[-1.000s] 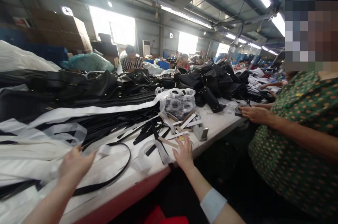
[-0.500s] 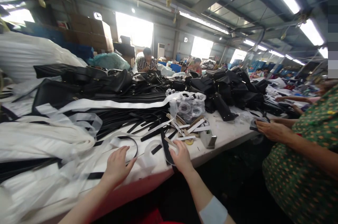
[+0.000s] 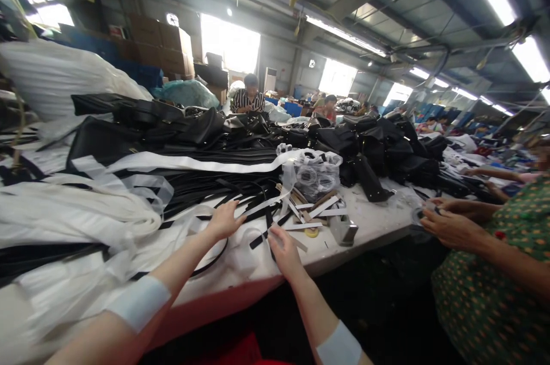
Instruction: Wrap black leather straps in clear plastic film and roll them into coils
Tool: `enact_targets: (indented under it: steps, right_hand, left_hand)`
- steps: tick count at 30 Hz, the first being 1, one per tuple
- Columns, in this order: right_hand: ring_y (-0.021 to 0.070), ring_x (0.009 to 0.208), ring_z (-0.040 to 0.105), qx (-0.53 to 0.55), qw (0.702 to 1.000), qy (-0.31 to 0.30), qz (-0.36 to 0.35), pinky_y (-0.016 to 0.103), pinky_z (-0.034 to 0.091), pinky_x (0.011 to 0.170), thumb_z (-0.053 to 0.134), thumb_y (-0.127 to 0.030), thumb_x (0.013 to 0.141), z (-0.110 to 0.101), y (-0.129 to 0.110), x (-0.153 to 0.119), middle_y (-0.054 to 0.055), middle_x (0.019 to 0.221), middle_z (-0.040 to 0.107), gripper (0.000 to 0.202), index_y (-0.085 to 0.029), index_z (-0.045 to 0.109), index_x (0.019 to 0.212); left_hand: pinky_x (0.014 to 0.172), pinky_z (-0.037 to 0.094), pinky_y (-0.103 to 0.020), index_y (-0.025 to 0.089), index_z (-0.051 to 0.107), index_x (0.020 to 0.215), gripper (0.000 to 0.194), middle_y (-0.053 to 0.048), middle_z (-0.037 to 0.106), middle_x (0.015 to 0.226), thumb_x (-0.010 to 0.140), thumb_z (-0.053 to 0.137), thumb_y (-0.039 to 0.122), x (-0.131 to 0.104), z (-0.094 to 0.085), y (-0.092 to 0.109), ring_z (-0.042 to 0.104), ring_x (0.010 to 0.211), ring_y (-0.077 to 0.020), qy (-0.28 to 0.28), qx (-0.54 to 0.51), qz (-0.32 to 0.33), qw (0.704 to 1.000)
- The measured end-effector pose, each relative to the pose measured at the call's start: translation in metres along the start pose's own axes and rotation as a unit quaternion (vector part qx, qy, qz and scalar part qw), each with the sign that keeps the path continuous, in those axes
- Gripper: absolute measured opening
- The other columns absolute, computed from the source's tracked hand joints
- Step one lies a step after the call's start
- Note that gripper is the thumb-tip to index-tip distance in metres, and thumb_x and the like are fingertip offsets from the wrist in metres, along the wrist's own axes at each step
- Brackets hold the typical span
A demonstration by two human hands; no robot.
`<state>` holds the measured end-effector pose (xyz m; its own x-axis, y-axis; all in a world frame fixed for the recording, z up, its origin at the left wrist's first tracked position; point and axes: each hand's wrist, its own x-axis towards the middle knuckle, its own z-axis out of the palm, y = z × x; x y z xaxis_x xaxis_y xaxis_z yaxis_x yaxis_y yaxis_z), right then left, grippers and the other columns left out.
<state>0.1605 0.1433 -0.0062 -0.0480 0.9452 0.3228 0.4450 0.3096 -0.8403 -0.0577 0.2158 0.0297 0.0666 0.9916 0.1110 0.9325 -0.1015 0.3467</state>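
Note:
My left hand (image 3: 226, 220) reaches over the table with its fingers stretched out and the thumb apart, holding nothing I can see. It is close to a translucent strip (image 3: 264, 205) and a bundle of long black strips (image 3: 193, 187). Lower and to the right, my right hand (image 3: 284, 249) is closed at the fingertips on a black strap (image 3: 269, 217); part of the strap is hidden behind the hand. A thin black curved strip (image 3: 217, 256) lies below my left hand. Beside it is a translucent white coil (image 3: 249, 250).
Clear plastic rolls (image 3: 315, 173), paper and card strips (image 3: 324, 207) and a metal tape dispenser (image 3: 345, 232) lie right of my hands. Black bags (image 3: 369, 147) are heaped behind. White material (image 3: 107, 204) covers the left side. A co-worker's hands (image 3: 447, 222) work at the right.
My left hand has moved forward and right, toward the black strips. My right hand has shifted slightly left and down, still on the black strap. The view has turned a little left.

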Motion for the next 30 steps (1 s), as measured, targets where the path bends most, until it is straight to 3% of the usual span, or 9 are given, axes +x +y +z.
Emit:
enact_targets:
  steps: [4,8,13,17,22,25,27,28,30]
  right_hand:
    - [0.0254,0.108,0.062,0.017,1.000,-0.011,0.015,0.038,0.049,0.097,0.053,-0.040,0.089,-0.004,-0.005,-0.005,0.013,0.113,0.067,0.039,-0.014,0.066,0.114]
    - [0.0267,0.108,0.062,0.028,0.999,-0.015,0.025,0.039,0.049,0.098,0.056,-0.036,0.086,-0.002,-0.006,-0.006,0.015,0.113,0.066,0.038,-0.011,0.067,0.113]
    - [0.0281,0.111,0.061,0.032,0.998,-0.033,0.039,0.041,0.048,0.100,0.059,-0.034,0.084,0.002,-0.004,-0.006,0.015,0.116,0.066,0.036,-0.014,0.068,0.112]
    - [0.0277,0.114,0.059,0.049,0.997,-0.043,0.039,0.041,0.045,0.102,0.060,-0.032,0.084,0.007,-0.015,-0.005,0.015,0.118,0.065,0.036,-0.012,0.067,0.114]
    - [0.0250,0.114,0.058,0.087,0.987,-0.136,-0.023,0.037,0.047,0.099,0.063,-0.024,0.081,0.014,-0.055,-0.022,0.012,0.124,0.062,0.041,-0.018,0.064,0.122]
    - [0.0216,0.097,0.065,0.133,0.970,-0.201,-0.042,0.032,0.050,0.090,0.063,-0.026,0.083,0.011,-0.070,-0.039,0.007,0.102,0.071,0.019,-0.020,0.074,0.097]
    - [0.0197,0.084,0.066,0.176,0.972,-0.154,-0.009,0.031,0.050,0.085,0.062,-0.033,0.085,0.006,-0.067,-0.046,0.006,0.084,0.072,0.023,-0.018,0.072,0.071]
    - [0.0198,0.084,0.066,0.211,0.971,-0.108,0.024,0.031,0.050,0.085,0.064,-0.037,0.084,0.004,-0.062,-0.046,0.006,0.083,0.071,0.025,-0.018,0.070,0.068]
    - [0.0221,0.095,0.064,0.319,0.940,-0.037,0.118,0.033,0.049,0.088,0.072,-0.044,0.077,0.001,-0.050,-0.039,0.008,0.098,0.070,0.028,-0.018,0.070,0.087]
  left_hand:
    - [0.109,0.030,-0.050,0.010,0.056,0.125,0.067,-0.021,0.064,0.126,0.086,0.039,0.061,0.039,0.020,0.030,0.056,0.121,-0.0344,-0.047,-0.012,-0.041,0.998]
    - [0.103,0.026,-0.063,0.002,0.062,0.113,0.078,-0.031,0.067,0.112,0.080,0.043,0.070,0.048,0.034,0.045,0.058,0.114,-0.0455,-0.070,-0.001,-0.096,0.993]
    - [0.106,0.029,-0.053,0.011,0.067,0.098,0.039,-0.016,0.072,0.101,0.086,0.056,0.047,0.038,0.028,0.036,0.062,0.107,-0.0300,-0.086,-0.016,-0.064,0.994]
    - [0.100,0.038,-0.046,0.013,0.066,0.102,0.034,-0.013,0.069,0.111,0.091,0.048,0.040,0.022,0.015,0.037,0.060,0.110,-0.0268,-0.098,-0.085,-0.031,0.991]
    - [0.065,0.048,-0.031,0.015,0.066,0.079,0.057,-0.008,0.071,0.073,0.091,0.027,0.056,-0.016,0.002,0.045,0.066,0.069,-0.0224,-0.176,-0.237,-0.012,0.955]
    - [0.058,0.046,-0.030,0.017,0.063,0.079,0.052,-0.003,0.063,0.058,0.084,0.035,0.060,-0.055,-0.007,0.041,0.060,0.057,-0.0204,-0.161,-0.290,-0.032,0.943]
    - [0.059,0.045,-0.030,0.018,0.061,0.085,0.048,0.000,0.056,0.052,0.084,0.034,0.058,-0.088,-0.013,0.036,0.057,0.056,-0.0204,-0.127,-0.309,-0.051,0.941]
    - [0.061,0.045,-0.030,0.018,0.061,0.088,0.048,0.000,0.056,0.053,0.086,0.033,0.057,-0.107,-0.015,0.035,0.056,0.057,-0.0205,-0.117,-0.323,-0.052,0.938]
    - [0.066,0.047,-0.029,0.019,0.063,0.089,0.047,-0.002,0.062,0.063,0.088,0.037,0.058,-0.148,-0.015,0.035,0.057,0.064,-0.0202,-0.134,-0.379,-0.019,0.915]
